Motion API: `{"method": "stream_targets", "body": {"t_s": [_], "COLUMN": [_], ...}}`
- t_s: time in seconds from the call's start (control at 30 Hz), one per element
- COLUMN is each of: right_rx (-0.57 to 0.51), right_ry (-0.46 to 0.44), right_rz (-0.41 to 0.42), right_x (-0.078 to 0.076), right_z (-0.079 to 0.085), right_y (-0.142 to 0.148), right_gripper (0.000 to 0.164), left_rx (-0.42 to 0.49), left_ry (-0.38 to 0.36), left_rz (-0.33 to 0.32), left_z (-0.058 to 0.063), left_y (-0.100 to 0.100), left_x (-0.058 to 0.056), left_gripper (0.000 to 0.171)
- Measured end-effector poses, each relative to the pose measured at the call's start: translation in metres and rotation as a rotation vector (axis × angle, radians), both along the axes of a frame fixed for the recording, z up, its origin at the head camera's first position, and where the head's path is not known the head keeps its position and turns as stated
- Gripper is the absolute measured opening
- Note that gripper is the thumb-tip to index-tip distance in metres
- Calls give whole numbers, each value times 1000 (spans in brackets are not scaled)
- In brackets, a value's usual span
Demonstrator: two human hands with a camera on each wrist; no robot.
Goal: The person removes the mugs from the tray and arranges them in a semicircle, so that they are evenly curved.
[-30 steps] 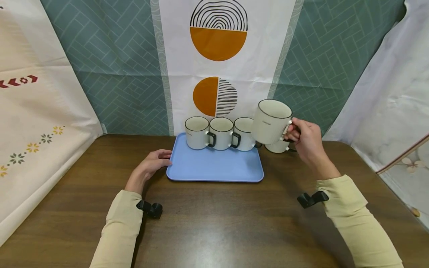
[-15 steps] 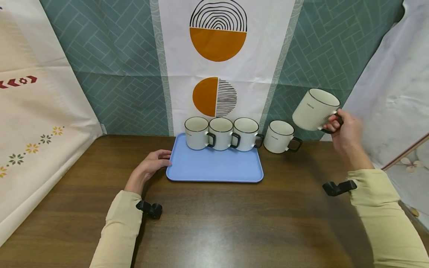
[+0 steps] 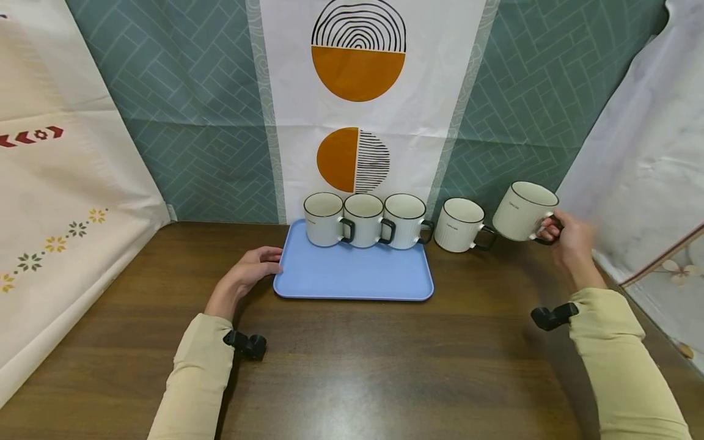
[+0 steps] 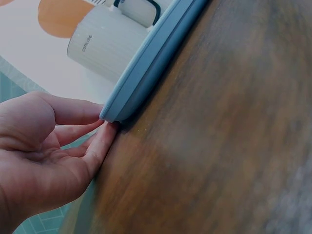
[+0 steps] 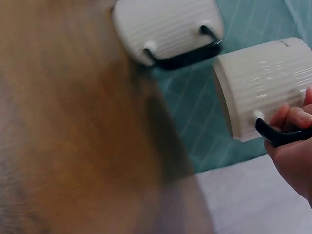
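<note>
My right hand [image 3: 573,241] grips the black handle of a white mug [image 3: 524,212] with a dark rim. The mug is tilted and held just off the table, as the right wrist view also shows. Just left of it, a like mug [image 3: 458,227] stands upright on the table, handle to the right. Three more mugs stand in a row along the back of a blue tray [image 3: 352,275], among them the leftmost mug [image 3: 322,221]. At the tray's left edge my left hand [image 3: 250,272] pinches the rim, thumb [image 4: 80,111] on one side and fingers on the other.
The dark wooden table [image 3: 352,366] spreads in front of the tray. Behind it hangs a green and white patterned cloth [image 3: 220,122]. A pale cloth [image 3: 649,171] hangs close to my right hand, and a cream cloth [image 3: 66,201] hangs at the left.
My right hand has carried the mug rightward, from in front of the mug beside the tray to its right, then lowered it toward the table. The left hand and tray have stayed put.
</note>
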State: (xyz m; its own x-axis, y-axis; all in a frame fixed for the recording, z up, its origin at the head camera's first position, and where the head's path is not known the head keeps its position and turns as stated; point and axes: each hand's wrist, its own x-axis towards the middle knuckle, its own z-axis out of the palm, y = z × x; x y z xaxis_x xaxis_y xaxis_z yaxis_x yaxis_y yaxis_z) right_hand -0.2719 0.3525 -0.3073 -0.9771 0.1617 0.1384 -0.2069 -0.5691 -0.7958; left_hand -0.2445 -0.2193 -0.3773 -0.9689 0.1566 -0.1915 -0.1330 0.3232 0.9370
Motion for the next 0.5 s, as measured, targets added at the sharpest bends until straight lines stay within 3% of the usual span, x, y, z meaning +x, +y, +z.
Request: {"method": "stream_targets", "body": {"t_s": [0.27, 0.5], "right_rx": [32, 106], "right_ry": [-89, -89], "right_rz": [40, 101], "right_x": [3, 5], "right_z": [-34, -48], "right_y": [8, 12], "right_gripper": [50, 45], "left_rx": [15, 16], "left_ry": [0, 2], "left_rz": [-9, -11], "left_z": [-5, -4], "left_y": [2, 4], "left_x": [-1, -2], "left_gripper": [53, 52]}}
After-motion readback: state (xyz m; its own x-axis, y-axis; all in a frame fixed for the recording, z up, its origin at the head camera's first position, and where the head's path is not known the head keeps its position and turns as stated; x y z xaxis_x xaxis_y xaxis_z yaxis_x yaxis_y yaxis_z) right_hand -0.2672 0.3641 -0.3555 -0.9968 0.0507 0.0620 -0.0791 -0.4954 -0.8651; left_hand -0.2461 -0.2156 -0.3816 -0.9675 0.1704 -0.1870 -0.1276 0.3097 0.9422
